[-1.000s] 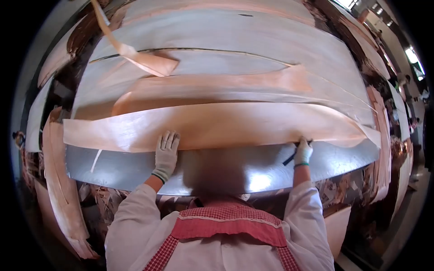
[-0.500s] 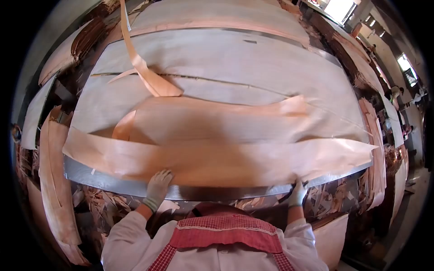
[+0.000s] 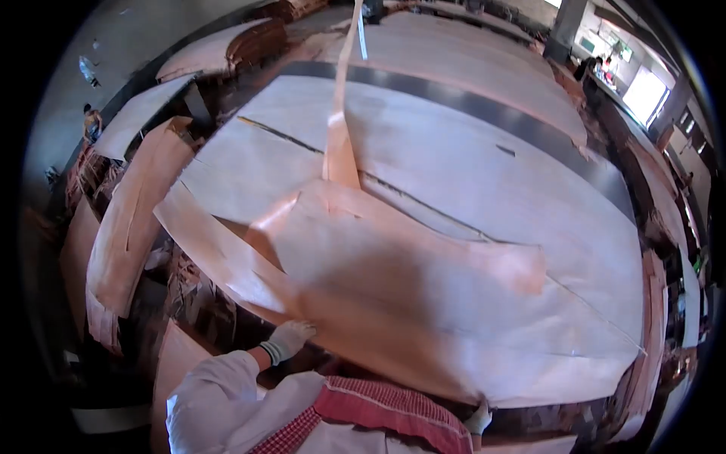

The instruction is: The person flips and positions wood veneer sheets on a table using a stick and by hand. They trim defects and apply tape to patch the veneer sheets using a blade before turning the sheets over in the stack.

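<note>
At lower left-centre, the left hand [image 3: 290, 339] is touching the sheet [image 3: 363, 327], which is lying across the lower centre; at lower right-centre, the right hand [image 3: 479, 418] is touching its edge. Whether either grip is clamping, I cannot tell.

White light fills a window [image 3: 646, 94] at the upper right, near a grey pillar [image 3: 568, 32] and a dark slanting beam [image 3: 634, 32].
</note>
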Demonstrator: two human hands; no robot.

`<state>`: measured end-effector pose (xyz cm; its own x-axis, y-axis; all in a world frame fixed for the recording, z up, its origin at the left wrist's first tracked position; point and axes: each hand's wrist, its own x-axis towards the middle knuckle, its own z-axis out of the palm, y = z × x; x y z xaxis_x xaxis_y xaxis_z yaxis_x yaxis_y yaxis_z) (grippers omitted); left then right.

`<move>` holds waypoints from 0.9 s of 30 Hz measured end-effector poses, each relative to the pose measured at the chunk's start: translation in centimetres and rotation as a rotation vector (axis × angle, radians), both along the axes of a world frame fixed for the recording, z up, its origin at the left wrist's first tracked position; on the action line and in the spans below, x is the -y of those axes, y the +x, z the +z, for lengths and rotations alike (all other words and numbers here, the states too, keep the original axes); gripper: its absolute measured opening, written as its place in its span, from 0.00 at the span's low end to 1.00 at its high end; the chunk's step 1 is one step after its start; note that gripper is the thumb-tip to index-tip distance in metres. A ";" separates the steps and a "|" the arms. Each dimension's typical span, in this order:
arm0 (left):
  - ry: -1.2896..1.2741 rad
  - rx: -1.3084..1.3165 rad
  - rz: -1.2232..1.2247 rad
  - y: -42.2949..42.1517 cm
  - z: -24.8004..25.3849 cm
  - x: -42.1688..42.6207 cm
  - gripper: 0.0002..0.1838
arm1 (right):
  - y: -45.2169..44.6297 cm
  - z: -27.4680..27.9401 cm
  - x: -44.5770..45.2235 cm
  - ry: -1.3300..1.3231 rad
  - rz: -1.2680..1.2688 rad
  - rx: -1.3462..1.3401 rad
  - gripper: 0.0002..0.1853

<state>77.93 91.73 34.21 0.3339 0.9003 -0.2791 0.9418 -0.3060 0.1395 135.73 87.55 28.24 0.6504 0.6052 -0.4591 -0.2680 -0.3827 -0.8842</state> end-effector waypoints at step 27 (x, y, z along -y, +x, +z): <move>0.634 0.926 0.637 -10.1 20.9 -46.8 0.24 | -9.2 14.3 -23.3 -0.182 0.439 0.102 0.13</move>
<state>67.81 138.58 55.13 -0.3623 0.8612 0.3566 0.5765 -0.0935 0.8117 126.55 110.83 42.58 0.3990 0.7485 -0.5297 0.0381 -0.5907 -0.8060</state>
